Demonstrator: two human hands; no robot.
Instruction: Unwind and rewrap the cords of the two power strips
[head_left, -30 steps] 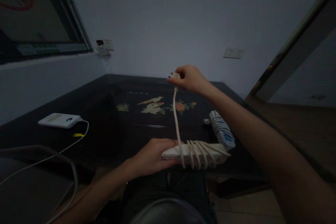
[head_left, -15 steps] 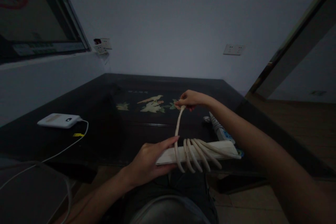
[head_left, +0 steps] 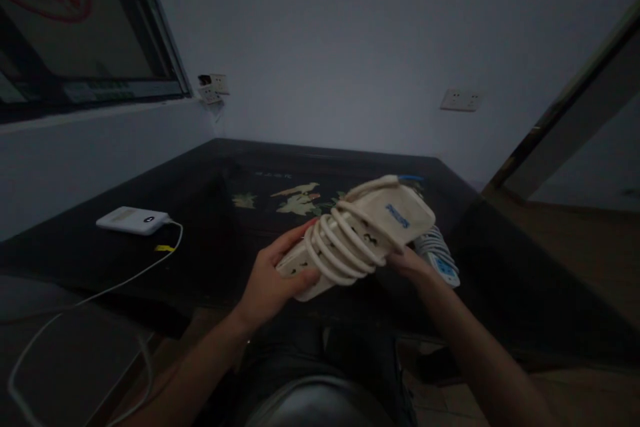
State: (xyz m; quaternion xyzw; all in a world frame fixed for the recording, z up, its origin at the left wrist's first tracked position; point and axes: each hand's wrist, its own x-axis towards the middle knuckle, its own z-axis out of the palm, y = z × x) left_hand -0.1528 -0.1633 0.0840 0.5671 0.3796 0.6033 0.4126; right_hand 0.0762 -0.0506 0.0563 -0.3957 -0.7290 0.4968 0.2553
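A white power strip with blue lettering is held tilted above the near part of the table, socket side up. Its off-white cord wraps around the middle in several loops, and one strand runs along the far end. My left hand is closed on the near left end, thumb on the socket face and fingers on the far edge. Beneath the strip's right side is my right hand; its fingers are hidden, so its grip cannot be seen. A second power strip, with blue sockets and wrapped cord, lies on the table nearby.
The dark table has a bird and flower inlay. On its left lie a white power bank with a white cable, and a yellow tag. Wall sockets are at the back; a window is at left.
The strip has rolled so its socket face shows, and its right end is raised. My right hand has moved from above, where it pulled the cord, down behind the strip.
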